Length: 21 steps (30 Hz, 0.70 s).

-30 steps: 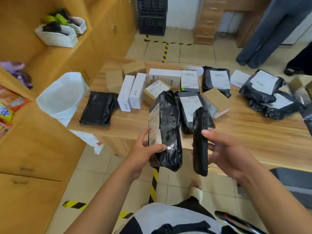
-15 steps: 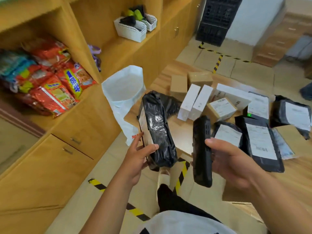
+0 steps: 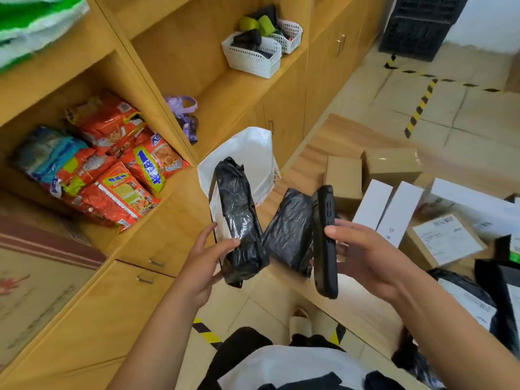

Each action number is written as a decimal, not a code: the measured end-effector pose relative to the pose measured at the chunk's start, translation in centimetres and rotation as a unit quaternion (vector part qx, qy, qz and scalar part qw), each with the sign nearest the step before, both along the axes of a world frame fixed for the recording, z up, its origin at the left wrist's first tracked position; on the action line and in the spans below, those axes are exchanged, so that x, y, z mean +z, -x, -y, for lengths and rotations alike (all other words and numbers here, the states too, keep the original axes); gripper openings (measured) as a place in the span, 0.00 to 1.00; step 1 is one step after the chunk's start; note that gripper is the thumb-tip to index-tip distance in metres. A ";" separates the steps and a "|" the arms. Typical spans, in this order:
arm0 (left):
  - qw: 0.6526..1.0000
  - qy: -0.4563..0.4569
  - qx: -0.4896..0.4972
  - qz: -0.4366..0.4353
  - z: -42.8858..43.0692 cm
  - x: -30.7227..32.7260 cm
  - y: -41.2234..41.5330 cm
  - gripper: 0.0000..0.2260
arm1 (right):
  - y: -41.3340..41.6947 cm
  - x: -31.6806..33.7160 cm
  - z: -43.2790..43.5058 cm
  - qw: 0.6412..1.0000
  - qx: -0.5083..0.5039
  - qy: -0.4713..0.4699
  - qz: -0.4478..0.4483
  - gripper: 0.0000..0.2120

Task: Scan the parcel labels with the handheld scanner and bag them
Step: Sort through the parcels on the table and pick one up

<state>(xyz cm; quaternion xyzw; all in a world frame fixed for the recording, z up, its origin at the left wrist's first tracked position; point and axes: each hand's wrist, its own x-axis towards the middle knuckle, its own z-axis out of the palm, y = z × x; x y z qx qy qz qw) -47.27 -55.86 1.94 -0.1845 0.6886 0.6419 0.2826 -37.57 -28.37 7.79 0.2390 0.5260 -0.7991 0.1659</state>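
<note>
My left hand [image 3: 204,258] grips a black plastic-wrapped parcel [image 3: 239,220] upright; its white label faces left and shows only as a thin edge. Just behind the parcel stands the open white bag [image 3: 250,156], beside the table's left end. My right hand [image 3: 365,260] holds the black handheld scanner [image 3: 325,240] on edge, a short gap to the right of the parcel. Another black parcel [image 3: 289,232] lies on the wooden table [image 3: 315,153] between my hands.
Brown cartons [image 3: 344,175], white boxes [image 3: 399,209] and labelled parcels [image 3: 447,237] cover the table on the right. Wooden shelving on the left holds snack packets [image 3: 112,170] and white baskets [image 3: 253,56]. Yellow-black tape marks the tiled floor.
My view has swung left toward the shelving. My left hand has carried the black parcel left, up against the mouth of the white bag. The scanner stays in my right hand.
</note>
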 end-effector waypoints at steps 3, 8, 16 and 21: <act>1.000 0.007 0.019 0.004 0.1 -0.5 3.1 0.31 | 2.5 -0.6 -0.6 1.000 0.014 -0.006 -0.005 0.23; 0.999 0.030 0.023 -0.011 0.0 -1.3 10.1 0.31 | 5.6 -1.0 -0.8 0.999 0.034 0.004 -0.009 0.25; 0.986 0.126 -0.087 -0.068 -1.7 -4.1 24.9 0.40 | 10.2 -0.5 0.8 0.998 -0.058 0.003 0.016 0.25; 0.949 0.239 -0.187 -0.086 -3.2 -7.8 31.0 0.45 | 13.0 0.5 2.5 0.988 -0.148 -0.013 0.053 0.31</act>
